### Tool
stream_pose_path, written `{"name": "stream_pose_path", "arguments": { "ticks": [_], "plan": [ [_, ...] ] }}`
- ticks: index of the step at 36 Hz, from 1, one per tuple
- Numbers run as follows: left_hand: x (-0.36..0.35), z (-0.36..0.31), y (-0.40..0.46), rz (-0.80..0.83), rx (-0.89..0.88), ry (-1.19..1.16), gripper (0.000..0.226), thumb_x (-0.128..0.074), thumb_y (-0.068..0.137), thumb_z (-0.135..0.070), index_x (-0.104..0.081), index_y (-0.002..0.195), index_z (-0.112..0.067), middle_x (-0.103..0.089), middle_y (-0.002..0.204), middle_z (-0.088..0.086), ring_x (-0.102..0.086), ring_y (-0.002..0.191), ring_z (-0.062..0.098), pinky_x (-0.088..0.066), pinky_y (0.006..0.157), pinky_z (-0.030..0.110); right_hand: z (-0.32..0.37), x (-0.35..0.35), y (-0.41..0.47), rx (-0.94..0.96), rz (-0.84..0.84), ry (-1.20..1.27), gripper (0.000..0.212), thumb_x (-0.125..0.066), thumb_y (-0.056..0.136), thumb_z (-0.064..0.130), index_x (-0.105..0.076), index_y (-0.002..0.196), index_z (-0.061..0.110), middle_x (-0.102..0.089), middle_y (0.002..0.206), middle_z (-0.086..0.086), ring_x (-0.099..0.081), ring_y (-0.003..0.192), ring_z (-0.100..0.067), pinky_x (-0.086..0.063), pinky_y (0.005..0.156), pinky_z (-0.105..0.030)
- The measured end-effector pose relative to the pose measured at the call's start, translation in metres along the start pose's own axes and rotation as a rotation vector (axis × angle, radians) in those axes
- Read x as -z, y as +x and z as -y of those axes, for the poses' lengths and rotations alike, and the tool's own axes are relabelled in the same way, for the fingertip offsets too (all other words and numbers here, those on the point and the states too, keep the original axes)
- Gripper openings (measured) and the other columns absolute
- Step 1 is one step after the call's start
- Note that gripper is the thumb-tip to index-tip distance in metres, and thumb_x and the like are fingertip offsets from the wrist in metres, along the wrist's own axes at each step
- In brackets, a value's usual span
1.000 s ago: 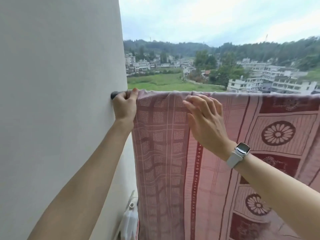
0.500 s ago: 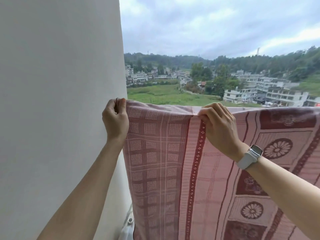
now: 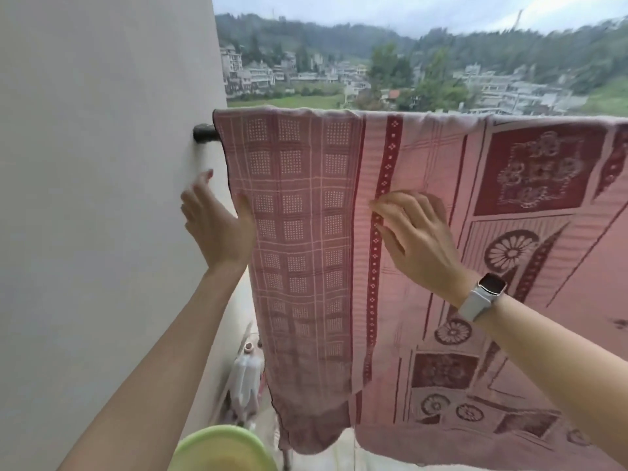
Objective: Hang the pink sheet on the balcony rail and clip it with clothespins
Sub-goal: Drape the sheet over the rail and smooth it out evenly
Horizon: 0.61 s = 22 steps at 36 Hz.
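The pink sheet [image 3: 306, 232], patterned in dark red, hangs draped over the balcony rail, whose dark end [image 3: 204, 133] meets the wall at the left. My left hand [image 3: 217, 226] is at the sheet's left edge, well below the rail, thumb on the front of the cloth and fingers apart behind it. My right hand [image 3: 414, 236], with a white watch on its wrist, rests flat on the sheet's front with fingers spread. No clothespins are in view.
A pale wall [image 3: 102, 198] fills the left side. On the floor below stand a white plastic jug [image 3: 246, 372] and a light green basin [image 3: 221, 448]. Beyond the rail lie fields, buildings and wooded hills.
Both hands have let go of the sheet's top edge at the rail and dropped lower along the hanging cloth. The view has tilted downward, showing the jug and the basin.
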<state>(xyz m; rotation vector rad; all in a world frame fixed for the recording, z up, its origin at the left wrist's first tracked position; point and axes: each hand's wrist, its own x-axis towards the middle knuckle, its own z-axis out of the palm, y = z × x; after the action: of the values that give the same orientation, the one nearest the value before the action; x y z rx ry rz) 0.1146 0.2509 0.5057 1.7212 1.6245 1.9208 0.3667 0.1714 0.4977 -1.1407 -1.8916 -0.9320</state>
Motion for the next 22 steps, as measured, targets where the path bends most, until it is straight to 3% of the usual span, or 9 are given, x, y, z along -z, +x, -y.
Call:
{"name": "stream_pose_path", "arguments": {
  "ticks": [2,6,10,13,16,19,22],
  "plan": [
    [-0.001,-0.008,-0.021,-0.006,-0.199,0.094,0.046,-0.054,0.084,-0.022,-0.040,0.127,-0.011,-0.043,0.130,0.011,-0.038,0.120,0.025,-0.032,0.095,0.042,-0.005,0.008,-0.015,-0.031,-0.033,-0.027,0.033,-0.053,0.089,0.011,-0.049,0.121,0.014,-0.055,0.116,-0.009,-0.047,0.112,-0.027,-0.034,0.099,-0.049],
    [-0.018,-0.016,-0.067,0.269,-0.507,0.201,0.055,-0.060,0.080,-0.022,-0.035,0.129,-0.018,-0.040,0.135,0.012,-0.033,0.127,0.029,-0.026,0.104,0.046,-0.027,0.026,-0.054,-0.235,0.054,-0.196,0.049,-0.058,0.085,0.022,-0.042,0.130,0.013,-0.047,0.127,-0.011,-0.039,0.122,-0.028,-0.025,0.105,-0.054],
    [-0.041,-0.023,-0.101,0.492,-0.525,0.228,0.052,-0.046,0.086,-0.038,-0.032,0.133,-0.021,-0.031,0.145,0.010,-0.021,0.136,0.032,-0.020,0.108,0.056,-0.051,0.044,-0.083,-0.840,0.083,-0.198,0.072,-0.056,0.083,0.045,-0.027,0.139,0.010,-0.029,0.142,-0.015,-0.022,0.132,-0.030,-0.016,0.109,-0.052],
    [-0.066,-0.031,-0.122,0.616,-0.524,0.252,0.059,-0.052,0.086,-0.036,-0.028,0.138,-0.022,-0.021,0.151,0.008,-0.014,0.139,0.031,-0.018,0.110,0.056,-0.065,0.048,-0.084,-1.245,0.027,-0.033,0.085,-0.060,0.079,0.050,-0.019,0.141,0.010,-0.019,0.147,-0.015,-0.018,0.135,-0.033,-0.021,0.108,-0.052],
    [-0.088,-0.043,-0.145,0.708,-0.532,0.246,0.064,-0.053,0.086,-0.036,-0.023,0.141,-0.021,-0.013,0.153,0.009,-0.008,0.141,0.031,-0.014,0.112,0.056,-0.082,0.040,-0.073,-1.499,-0.096,0.193,0.075,-0.060,0.081,0.046,-0.032,0.135,0.003,-0.039,0.133,-0.011,-0.038,0.121,-0.026,-0.035,0.102,-0.039],
    [-0.103,-0.055,-0.170,0.762,-0.522,0.206,0.067,-0.052,0.087,-0.038,-0.020,0.143,-0.021,-0.007,0.155,0.006,-0.001,0.142,0.028,-0.009,0.113,0.054,-0.093,0.035,-0.061,-1.410,-0.177,0.258,0.030,-0.054,0.088,0.027,-0.062,0.101,0.002,-0.063,0.092,-0.006,-0.054,0.079,-0.016,-0.044,0.068,-0.023],
    [-0.111,-0.063,-0.194,0.783,-0.519,0.162,0.066,-0.044,0.087,-0.044,-0.019,0.143,-0.021,-0.005,0.155,0.006,0.001,0.142,0.027,-0.007,0.113,0.050,-0.077,0.041,-0.066,-1.067,-0.088,0.245,0.011,-0.052,0.089,0.013,-0.061,0.086,0.008,-0.061,0.082,0.000,-0.053,0.070,-0.009,-0.039,0.062,-0.010]
  ]
}}
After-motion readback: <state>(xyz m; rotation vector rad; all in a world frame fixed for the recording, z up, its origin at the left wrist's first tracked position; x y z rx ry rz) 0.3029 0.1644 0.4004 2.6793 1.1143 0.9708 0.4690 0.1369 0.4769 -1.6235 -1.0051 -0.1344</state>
